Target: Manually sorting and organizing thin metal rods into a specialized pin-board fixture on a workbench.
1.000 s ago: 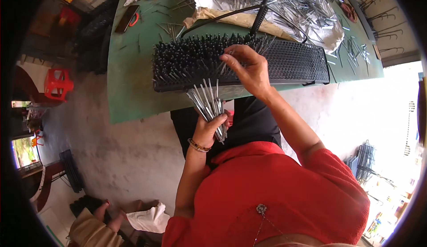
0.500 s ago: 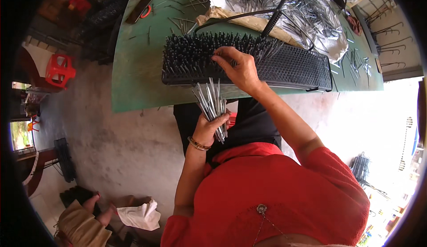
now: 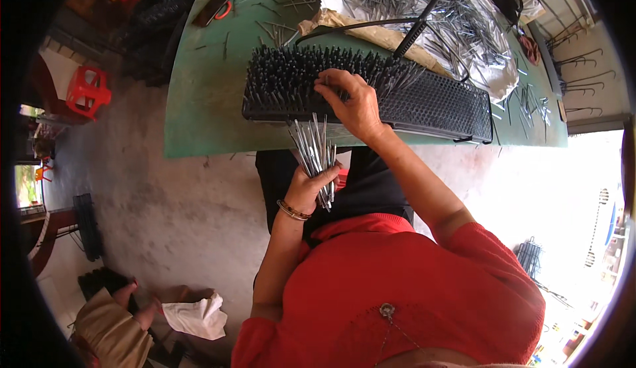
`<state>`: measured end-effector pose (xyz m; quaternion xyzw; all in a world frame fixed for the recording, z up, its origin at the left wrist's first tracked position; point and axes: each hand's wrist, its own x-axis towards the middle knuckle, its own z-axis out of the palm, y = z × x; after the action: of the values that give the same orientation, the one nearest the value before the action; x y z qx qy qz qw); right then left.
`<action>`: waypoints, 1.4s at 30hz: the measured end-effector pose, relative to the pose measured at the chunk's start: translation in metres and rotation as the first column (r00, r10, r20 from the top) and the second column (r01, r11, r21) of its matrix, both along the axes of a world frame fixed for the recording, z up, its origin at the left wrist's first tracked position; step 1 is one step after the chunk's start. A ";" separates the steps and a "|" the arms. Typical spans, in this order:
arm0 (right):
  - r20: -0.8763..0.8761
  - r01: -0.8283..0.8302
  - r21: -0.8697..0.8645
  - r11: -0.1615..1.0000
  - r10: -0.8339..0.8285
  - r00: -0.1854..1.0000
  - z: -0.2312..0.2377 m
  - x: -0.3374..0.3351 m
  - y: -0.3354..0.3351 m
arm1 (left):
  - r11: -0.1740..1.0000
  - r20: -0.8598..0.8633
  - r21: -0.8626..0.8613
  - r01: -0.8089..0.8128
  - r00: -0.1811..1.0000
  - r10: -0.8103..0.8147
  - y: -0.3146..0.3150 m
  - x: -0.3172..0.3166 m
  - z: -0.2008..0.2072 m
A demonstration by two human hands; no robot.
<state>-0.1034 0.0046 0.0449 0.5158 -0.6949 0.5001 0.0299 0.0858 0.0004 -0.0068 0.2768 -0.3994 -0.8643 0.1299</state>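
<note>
My left hand (image 3: 310, 186) is closed round a bundle of thin silvery metal rods (image 3: 314, 146), which fan out upward just in front of the table edge. Over a long black rack with a honeycomb of holes (image 3: 440, 111), my right hand (image 3: 356, 102) is closed in a pinch, its thumb and forefinger close together. Whatever lies between those fingertips is too small to make out. Dark-tipped rods (image 3: 285, 76) stand packed in the rack's left part, beside my right fingers. Toward the right end the holes show bare.
The rack lies along the near edge of a green table (image 3: 199, 119). Behind it, a white sheet (image 3: 507, 80) bears a heap of loose rods (image 3: 424, 10), with a black bar (image 3: 424, 20) slanting across. A phone (image 3: 215, 7) and orange-handled scissors (image 3: 225, 11) lie far left. Another person's legs (image 3: 142, 312) show lower left.
The view has shifted slightly. Both hands keep nearly the same places: the left still grips the bundle, the right still pinches over the rack.
</note>
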 end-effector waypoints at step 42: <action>-0.295 0.029 -0.090 0.996 -0.054 0.954 -0.004 -0.006 0.006 | 0.996 -0.080 0.091 0.012 0.997 -0.005 -0.008 -0.002 0.006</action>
<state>-0.1094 0.0110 0.0406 0.5686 -0.6715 0.4451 0.1663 0.0837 -0.0079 -0.0004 0.2460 -0.3554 -0.8925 0.1292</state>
